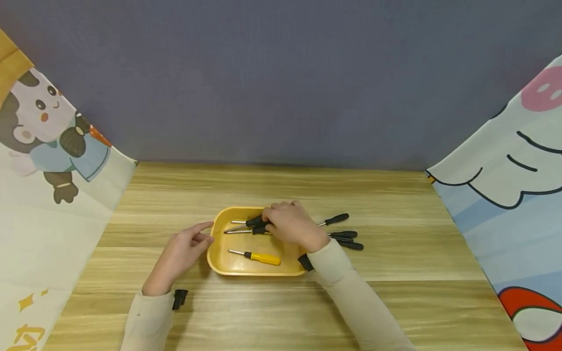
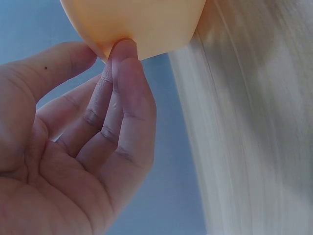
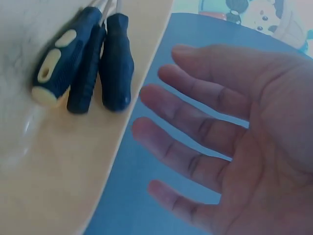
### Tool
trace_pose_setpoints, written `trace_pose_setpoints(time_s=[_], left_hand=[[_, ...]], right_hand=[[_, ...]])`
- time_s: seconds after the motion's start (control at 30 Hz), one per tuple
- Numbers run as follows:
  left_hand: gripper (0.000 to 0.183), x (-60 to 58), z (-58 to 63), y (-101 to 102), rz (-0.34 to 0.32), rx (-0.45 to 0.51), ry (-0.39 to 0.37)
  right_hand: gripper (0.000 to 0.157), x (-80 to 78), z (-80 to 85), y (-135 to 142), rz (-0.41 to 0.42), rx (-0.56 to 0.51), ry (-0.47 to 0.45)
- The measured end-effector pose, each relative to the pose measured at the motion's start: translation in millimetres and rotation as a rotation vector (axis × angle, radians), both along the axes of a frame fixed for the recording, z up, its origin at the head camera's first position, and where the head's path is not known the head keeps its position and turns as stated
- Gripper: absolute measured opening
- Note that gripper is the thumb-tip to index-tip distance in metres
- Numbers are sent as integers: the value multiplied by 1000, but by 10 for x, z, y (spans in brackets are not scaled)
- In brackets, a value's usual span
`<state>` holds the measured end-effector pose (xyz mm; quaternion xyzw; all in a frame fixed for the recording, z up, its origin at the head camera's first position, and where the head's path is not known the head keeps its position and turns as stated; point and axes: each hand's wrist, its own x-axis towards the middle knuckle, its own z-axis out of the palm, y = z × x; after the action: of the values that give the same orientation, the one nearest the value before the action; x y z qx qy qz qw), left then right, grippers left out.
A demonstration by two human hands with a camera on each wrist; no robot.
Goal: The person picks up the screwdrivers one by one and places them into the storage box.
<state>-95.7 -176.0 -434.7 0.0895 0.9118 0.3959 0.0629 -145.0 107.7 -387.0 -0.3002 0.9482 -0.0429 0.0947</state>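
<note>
A yellow tray (image 1: 259, 274) sits on the table between both hands. My left hand (image 1: 184, 251) touches its left end, and in the left wrist view the fingertips (image 2: 124, 46) rest against the tray's wall with the thumb at its edge. Over the far right part of the tray is my right hand (image 1: 291, 224), beside black-handled screwdrivers (image 1: 256, 222) whose shafts point left. In the right wrist view its fingers are spread with nothing between them, close to three dark handles (image 3: 116, 63), one with cream inserts. Nearer the front of the tray lies a yellow-handled screwdriver (image 1: 265, 259).
Several more black-handled screwdrivers (image 1: 344, 235) lie on the wooden table (image 1: 395, 302) right of the tray, partly covered by my right hand. A grey panel (image 1: 281, 87) stands at the back, and printed cartoon sheets (image 1: 48, 195) line both sides.
</note>
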Motion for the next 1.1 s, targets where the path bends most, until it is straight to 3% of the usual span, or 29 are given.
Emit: trace_pose_setpoints(time_s=[0.2, 0.43, 0.73, 0.97, 1.1], left_hand=[[43, 11, 0, -1, 1, -1, -9], [44, 12, 3, 5, 2, -6, -13], [43, 9, 8, 12, 2, -4, -7], [44, 9, 18, 10, 4, -8, -10], [43, 15, 18, 9, 4, -8, -10]], right_hand=[[21, 69, 83, 300, -58, -169, 35], [19, 249, 74, 776, -134, -301, 157], [17, 493, -190, 1468, -186, -438, 287], [18, 646, -493, 1877, -374, -440, 169], [16, 682, -649, 1995, -433, -392, 97]])
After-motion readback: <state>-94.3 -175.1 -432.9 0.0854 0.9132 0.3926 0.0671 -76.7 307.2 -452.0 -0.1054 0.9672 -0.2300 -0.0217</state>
